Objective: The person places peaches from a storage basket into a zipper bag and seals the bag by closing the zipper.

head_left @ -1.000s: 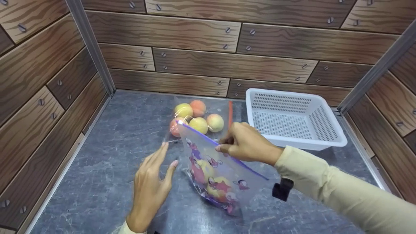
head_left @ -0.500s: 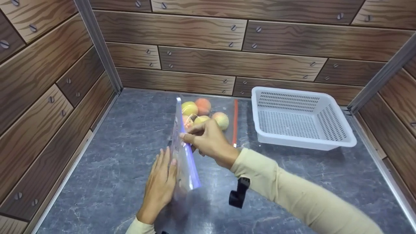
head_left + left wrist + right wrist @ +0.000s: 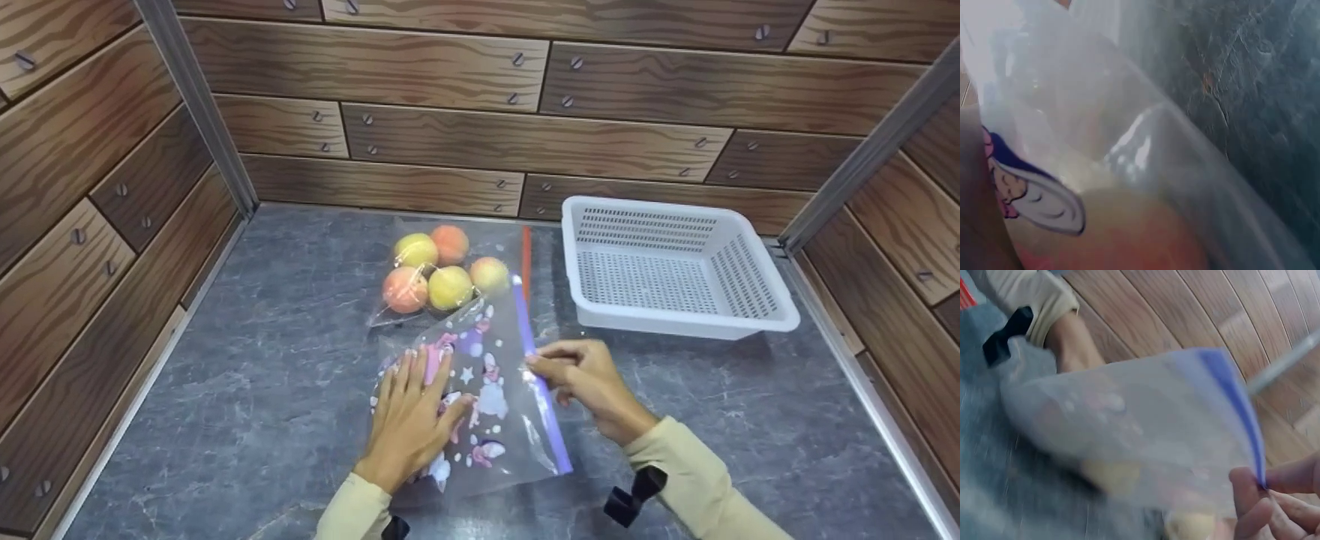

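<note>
A clear zip bag [image 3: 491,397] printed with pink and purple cartoon figures lies in front, its purple zip strip [image 3: 551,427] along the right side. My right hand [image 3: 592,382] pinches that strip between thumb and fingers, as the right wrist view also shows. With fingers spread, my left hand [image 3: 412,420] rests on the left part of the bag. Through the plastic in the left wrist view shows a round yellow-red fruit [image 3: 1117,230]. Behind lies a second clear bag [image 3: 499,236] with a red zip strip [image 3: 526,259], holding several peach-like fruits [image 3: 450,287].
A white perforated plastic basket [image 3: 682,322] stands at the back right with nothing in it. Wood-patterned walls [image 3: 435,135] enclose the dark marbled tabletop [image 3: 247,360] at the back and sides. The front bag's top corner overlaps the rear bag.
The printed bag swung upright to the left, then came down flat with its zip strip to the right. My left hand has moved from beside the bag onto it; my right keeps its pinch.
</note>
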The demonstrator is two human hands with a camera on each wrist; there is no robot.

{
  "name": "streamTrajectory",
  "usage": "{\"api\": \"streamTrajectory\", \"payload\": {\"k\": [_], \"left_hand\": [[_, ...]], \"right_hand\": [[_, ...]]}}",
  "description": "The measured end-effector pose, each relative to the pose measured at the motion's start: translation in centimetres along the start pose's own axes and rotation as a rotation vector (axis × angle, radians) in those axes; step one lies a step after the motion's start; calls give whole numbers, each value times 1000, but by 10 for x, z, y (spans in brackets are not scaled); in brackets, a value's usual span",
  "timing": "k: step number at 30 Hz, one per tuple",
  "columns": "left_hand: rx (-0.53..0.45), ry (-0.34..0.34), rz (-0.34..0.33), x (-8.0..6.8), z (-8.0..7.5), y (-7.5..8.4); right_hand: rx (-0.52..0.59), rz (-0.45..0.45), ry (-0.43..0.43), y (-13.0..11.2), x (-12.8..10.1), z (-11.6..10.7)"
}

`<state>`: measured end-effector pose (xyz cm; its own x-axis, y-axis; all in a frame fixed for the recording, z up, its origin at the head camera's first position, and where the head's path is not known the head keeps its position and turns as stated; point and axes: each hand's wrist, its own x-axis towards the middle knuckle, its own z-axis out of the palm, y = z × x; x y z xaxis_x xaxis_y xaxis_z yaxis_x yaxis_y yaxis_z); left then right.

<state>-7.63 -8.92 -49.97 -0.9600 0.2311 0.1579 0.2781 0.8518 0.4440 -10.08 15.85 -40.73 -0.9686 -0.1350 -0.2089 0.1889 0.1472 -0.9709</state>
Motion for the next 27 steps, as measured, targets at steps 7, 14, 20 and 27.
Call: {"api": "streamTrajectory", "payload": {"k": [7,14,20,27], "left_hand": [[162,-14,92,-1,8,-1],[236,-9,170,-3,11,4],[311,-31,197,-8,10,6],[385,-63,205,-14,9,7]], "right_hand": [[-96,114,79,53,-9,-32],[-164,118,88,88,-19,-45],[-193,126,104,104,-25,-42],[-208,136,121,107,-31,-35]]}}
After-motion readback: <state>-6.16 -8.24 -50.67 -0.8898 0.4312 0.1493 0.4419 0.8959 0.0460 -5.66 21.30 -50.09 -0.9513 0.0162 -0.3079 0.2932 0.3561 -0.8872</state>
